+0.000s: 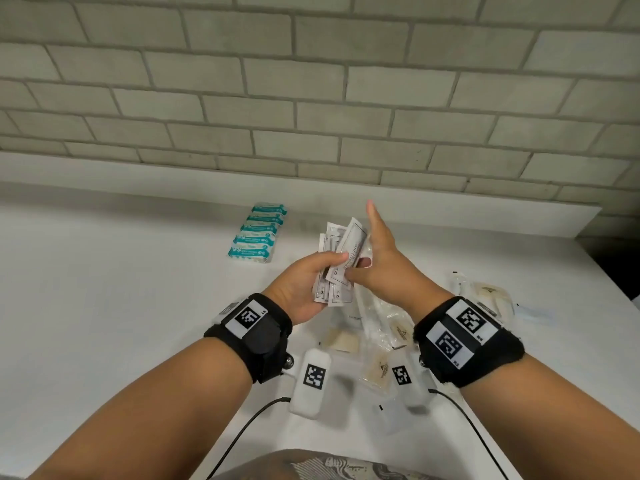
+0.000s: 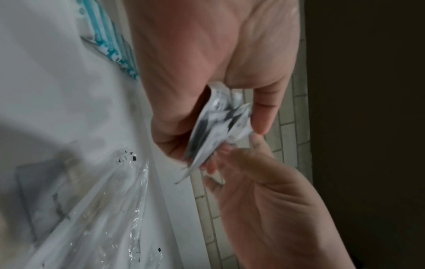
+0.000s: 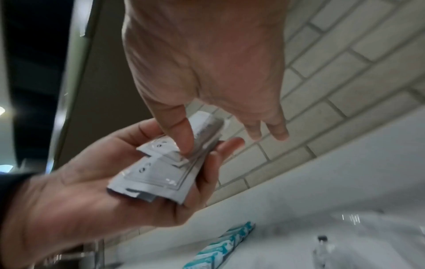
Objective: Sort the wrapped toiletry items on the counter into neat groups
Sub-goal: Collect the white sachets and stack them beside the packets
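Note:
My left hand (image 1: 322, 265) grips a fanned stack of several white printed sachets (image 1: 341, 268), thumb on top and fingers underneath, held above the counter. In the right wrist view the stack (image 3: 161, 174) lies across the left palm (image 3: 92, 191). My right hand (image 1: 377, 251) is beside it. Its thumb (image 3: 181, 142) presses on the top sachet while its other fingers stretch straight out past the stack. The left wrist view shows the sachets (image 2: 218, 123) edge-on and blurred between both hands.
A neat overlapping row of teal-and-white packets (image 1: 258, 232) lies at the back of the white counter (image 1: 121, 271). Loose clear-wrapped items, beige soaps (image 1: 401, 332) and others (image 1: 491, 296), are scattered below my hands and to the right. A tiled wall (image 1: 311, 98) rises behind.

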`<action>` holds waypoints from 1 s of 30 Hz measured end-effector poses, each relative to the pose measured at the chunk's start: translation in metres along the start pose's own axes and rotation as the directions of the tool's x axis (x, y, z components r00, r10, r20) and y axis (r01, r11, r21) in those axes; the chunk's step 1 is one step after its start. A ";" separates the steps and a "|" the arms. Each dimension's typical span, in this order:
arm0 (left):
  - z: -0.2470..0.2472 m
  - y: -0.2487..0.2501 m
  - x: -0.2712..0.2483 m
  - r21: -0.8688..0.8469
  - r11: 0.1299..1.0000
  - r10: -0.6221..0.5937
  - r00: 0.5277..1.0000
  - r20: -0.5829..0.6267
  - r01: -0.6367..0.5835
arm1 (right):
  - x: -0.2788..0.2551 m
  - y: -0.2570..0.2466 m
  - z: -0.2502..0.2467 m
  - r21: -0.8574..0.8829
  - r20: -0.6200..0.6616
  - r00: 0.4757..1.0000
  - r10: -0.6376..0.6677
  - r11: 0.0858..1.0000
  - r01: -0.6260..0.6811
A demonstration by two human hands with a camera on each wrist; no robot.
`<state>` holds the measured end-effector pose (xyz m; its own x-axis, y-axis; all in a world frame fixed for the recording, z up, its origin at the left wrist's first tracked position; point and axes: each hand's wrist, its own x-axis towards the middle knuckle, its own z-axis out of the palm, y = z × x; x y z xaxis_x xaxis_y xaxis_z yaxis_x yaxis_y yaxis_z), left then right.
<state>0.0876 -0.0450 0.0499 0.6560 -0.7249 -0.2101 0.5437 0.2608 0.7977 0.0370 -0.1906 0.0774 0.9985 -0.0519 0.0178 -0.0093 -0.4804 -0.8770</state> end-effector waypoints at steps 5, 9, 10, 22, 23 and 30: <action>0.000 0.005 0.000 0.032 1.000 -0.001 1.000 0.021 0.001 | 0.001 -0.009 0.002 -0.324 0.199 0.966 -0.164 0.919 0.222; -0.003 0.011 -0.004 0.070 0.998 0.012 1.000 -0.016 -0.010 | -0.006 -0.017 0.009 -0.494 0.316 0.939 -0.135 0.822 0.285; -0.005 0.012 -0.005 0.085 0.996 -0.001 1.000 -0.021 0.003 | -0.006 -0.018 0.012 -0.537 0.286 0.945 -0.159 0.790 0.295; -0.002 0.018 0.000 0.066 0.994 -0.086 0.995 -0.060 0.090 | 0.002 -0.021 0.017 -0.564 0.233 0.941 -0.244 0.755 0.335; 0.000 0.020 0.000 0.062 0.994 -0.086 0.992 -0.087 0.092 | 0.003 -0.020 0.018 -0.582 0.233 0.937 -0.260 0.735 0.349; 0.000 0.018 0.011 0.013 0.994 -0.106 0.985 -0.133 0.109 | 0.012 -0.011 0.023 -0.620 0.194 0.908 -0.371 0.671 0.406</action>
<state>0.1041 -0.0484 0.0621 0.6580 -0.6576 -0.3669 0.6050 0.1716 0.7775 0.0502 -0.1659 0.0760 0.9208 0.3006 0.2485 0.3659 -0.8864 -0.2836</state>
